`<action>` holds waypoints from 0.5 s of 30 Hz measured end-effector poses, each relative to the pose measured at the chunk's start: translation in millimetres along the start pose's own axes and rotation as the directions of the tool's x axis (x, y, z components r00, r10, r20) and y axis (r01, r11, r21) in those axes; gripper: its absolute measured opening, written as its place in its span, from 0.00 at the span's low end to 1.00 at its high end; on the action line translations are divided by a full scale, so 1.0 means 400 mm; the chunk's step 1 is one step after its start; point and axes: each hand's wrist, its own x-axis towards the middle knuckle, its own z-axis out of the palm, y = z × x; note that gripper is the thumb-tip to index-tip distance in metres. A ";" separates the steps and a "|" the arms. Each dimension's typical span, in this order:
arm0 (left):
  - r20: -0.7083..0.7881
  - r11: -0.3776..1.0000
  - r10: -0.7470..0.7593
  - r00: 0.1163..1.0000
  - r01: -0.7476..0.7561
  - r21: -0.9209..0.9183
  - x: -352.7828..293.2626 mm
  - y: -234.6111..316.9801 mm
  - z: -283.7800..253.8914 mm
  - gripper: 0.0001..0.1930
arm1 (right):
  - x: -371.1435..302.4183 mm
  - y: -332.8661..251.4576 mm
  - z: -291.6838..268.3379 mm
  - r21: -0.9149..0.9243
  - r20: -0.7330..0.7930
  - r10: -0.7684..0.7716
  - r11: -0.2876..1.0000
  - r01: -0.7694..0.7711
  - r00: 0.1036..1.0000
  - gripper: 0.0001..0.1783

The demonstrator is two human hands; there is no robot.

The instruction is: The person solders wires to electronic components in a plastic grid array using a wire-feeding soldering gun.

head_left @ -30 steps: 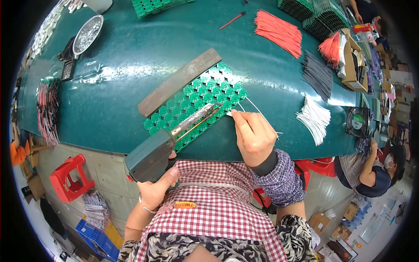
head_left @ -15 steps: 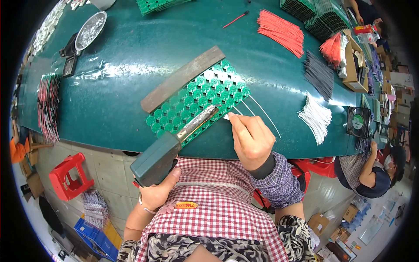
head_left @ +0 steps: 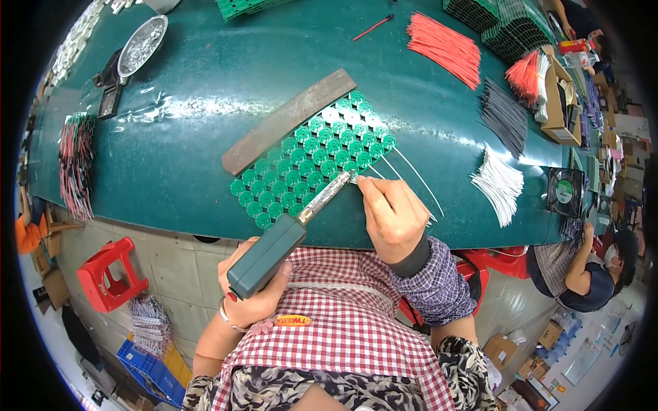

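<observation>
My left hand (head_left: 241,305) is wrapped round the grip of a dark green soldering gun (head_left: 269,257). Its metal tip reaches the lower right edge of a panel of small round green circuit boards (head_left: 302,162). Beside that tip, my right hand (head_left: 396,220) pinches a thin white wire, its end against the same edge; the fingers hide most of it. Just above, a few more white wires (head_left: 419,177) trail off the panel to the right. A brown flat bar (head_left: 288,123) lies along the panel's upper left side.
Bundles of red wires (head_left: 444,49), black wires (head_left: 504,118) and white wires (head_left: 497,185) lie on the right of the green table (head_left: 192,75). A small fan (head_left: 565,190) stands beyond them. At the left are a metal dish (head_left: 142,46) and finished-looking red-and-black wire bunches (head_left: 77,166).
The soldering gun has shifted right, bringing its tip up against the board edge by my right fingers. My left hand moved along with it, while my right hand stays nearly in place.
</observation>
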 end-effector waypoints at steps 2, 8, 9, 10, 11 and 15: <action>0.013 1.000 0.021 1.000 -0.021 0.007 0.004 -0.001 0.001 0.12 | -0.003 0.005 0.004 -0.033 -0.015 -0.028 0.999 0.027 1.000 0.16; 0.025 0.997 0.036 0.999 -0.037 0.064 0.009 0.006 0.001 0.10 | -0.006 0.006 0.004 -0.043 -0.011 -0.026 0.999 0.026 1.000 0.16; 0.026 0.997 0.037 0.999 -0.038 0.063 0.009 0.006 0.001 0.10 | -0.007 0.006 0.005 -0.043 -0.011 -0.025 0.999 0.025 1.000 0.16; 0.024 0.997 0.037 0.999 -0.039 0.064 0.008 0.007 0.000 0.11 | -0.006 0.005 0.005 -0.038 -0.012 -0.024 0.999 0.024 1.000 0.16; 0.023 0.997 0.036 0.999 -0.038 0.066 0.001 0.001 -0.001 0.11 | -0.004 0.005 0.005 -0.033 -0.012 -0.023 0.999 0.023 1.000 0.16; -0.018 0.996 0.026 1.000 -0.024 0.080 -0.022 -0.008 -0.006 0.12 | -0.002 0.004 0.002 -0.029 -0.004 -0.029 0.999 0.029 1.000 0.16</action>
